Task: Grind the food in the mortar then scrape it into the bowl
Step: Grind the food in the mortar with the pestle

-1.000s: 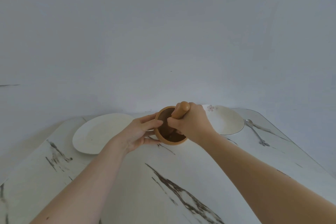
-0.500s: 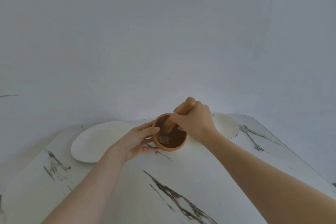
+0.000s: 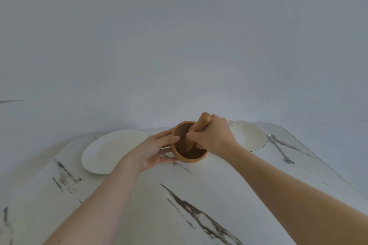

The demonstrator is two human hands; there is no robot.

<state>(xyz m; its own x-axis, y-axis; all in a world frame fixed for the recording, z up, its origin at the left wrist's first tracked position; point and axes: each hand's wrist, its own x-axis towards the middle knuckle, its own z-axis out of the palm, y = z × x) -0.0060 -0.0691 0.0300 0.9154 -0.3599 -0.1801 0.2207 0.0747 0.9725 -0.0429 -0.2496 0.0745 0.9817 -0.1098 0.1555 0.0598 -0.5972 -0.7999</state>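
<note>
My right hand (image 3: 214, 137) is fisted around the pestle (image 3: 200, 125), its tip down in the wooden mortar (image 3: 189, 142) mid-table. My left hand (image 3: 157, 150) cups the mortar's left wall, fingers curled on it. The bowl (image 3: 252, 138) sits just right.

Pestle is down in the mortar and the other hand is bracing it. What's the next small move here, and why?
Probably keep grinding: press and circle the pestle against the mortar floor. The right hand grips it tilted into the cup, the left hand steadies the mortar's side, and the spoon beside the bowl lies untouched. The contents are too dark to judge, so scraping looks premature.
</note>
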